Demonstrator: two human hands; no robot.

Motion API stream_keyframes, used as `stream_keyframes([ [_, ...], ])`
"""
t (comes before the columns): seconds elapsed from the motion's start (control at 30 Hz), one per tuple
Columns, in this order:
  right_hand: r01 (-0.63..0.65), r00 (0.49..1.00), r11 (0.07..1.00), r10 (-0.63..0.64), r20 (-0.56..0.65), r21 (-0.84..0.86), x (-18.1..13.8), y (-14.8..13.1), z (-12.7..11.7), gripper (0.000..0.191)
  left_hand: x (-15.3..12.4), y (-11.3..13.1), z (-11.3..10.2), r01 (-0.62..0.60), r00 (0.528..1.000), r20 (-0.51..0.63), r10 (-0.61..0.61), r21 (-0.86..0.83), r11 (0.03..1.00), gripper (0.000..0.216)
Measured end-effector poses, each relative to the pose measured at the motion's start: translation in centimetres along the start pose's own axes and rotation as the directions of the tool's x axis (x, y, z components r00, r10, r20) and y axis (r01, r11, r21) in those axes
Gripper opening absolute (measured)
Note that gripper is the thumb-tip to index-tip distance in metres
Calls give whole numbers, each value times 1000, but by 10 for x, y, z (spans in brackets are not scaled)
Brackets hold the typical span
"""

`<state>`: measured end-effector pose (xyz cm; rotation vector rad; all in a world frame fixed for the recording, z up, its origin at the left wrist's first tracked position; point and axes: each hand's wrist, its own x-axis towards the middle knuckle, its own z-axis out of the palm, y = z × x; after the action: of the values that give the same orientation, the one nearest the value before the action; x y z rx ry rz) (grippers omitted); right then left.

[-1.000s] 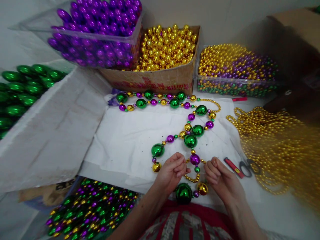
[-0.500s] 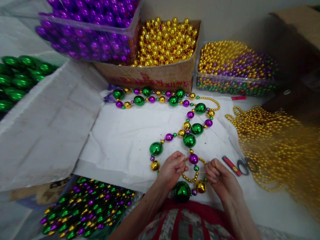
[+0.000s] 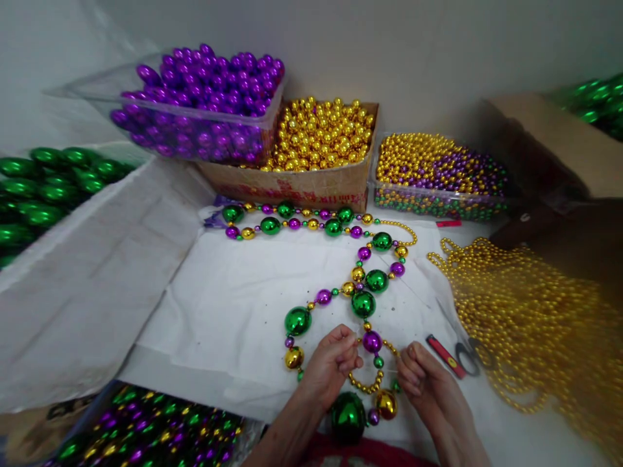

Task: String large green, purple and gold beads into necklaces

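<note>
My left hand (image 3: 333, 363) is closed in a pinch at one side of a bead necklace (image 3: 363, 305) with large green, gold and purple balls. Facing it, my right hand (image 3: 422, 376) is closed too, at the other side of a short chain of small gold beads (image 3: 368, 387). A faint thread seems to run between the two fists; the fingertips hide its ends. Between the hands lies a purple ball (image 3: 372, 342), and a big green ball (image 3: 347, 418) sits close to my body. Behind, a second bead necklace (image 3: 270, 226) lies stretched along the cloth.
Scissors (image 3: 467, 359) and a red lighter (image 3: 445, 357) lie right of my right hand, beside a heap of gold bead chains (image 3: 530, 318). Along the back stand a bin of purple balls (image 3: 195, 117), a cardboard box (image 3: 292, 188) of gold balls and a tub of small beads (image 3: 438, 194).
The view has tilted up, so everything sits lower in the picture and more of the back wall shows. Both hands keep nearly the same closed hold at the necklace.
</note>
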<state>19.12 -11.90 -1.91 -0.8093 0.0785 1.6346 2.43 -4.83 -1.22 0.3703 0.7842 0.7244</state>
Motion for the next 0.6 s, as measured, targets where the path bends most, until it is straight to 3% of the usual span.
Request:
stream_keyframes([
  [0.13, 20, 1000, 1000, -21, 12, 12, -1, -2, 2, 41, -1, 3, 2, -13, 1000, 26, 13, -4, 1000, 32],
  [0.47, 71, 996, 987, -62, 60, -146, -5, -7, 4, 42, -1, 3, 5, -23, 999, 45, 23, 7, 1000, 28],
  [0.6, 119, 990, 955, -94, 104, -270, -9, -15, 18, 33, 0, 21, 11, -104, 991, 101, 90, 149, 983, 25],
])
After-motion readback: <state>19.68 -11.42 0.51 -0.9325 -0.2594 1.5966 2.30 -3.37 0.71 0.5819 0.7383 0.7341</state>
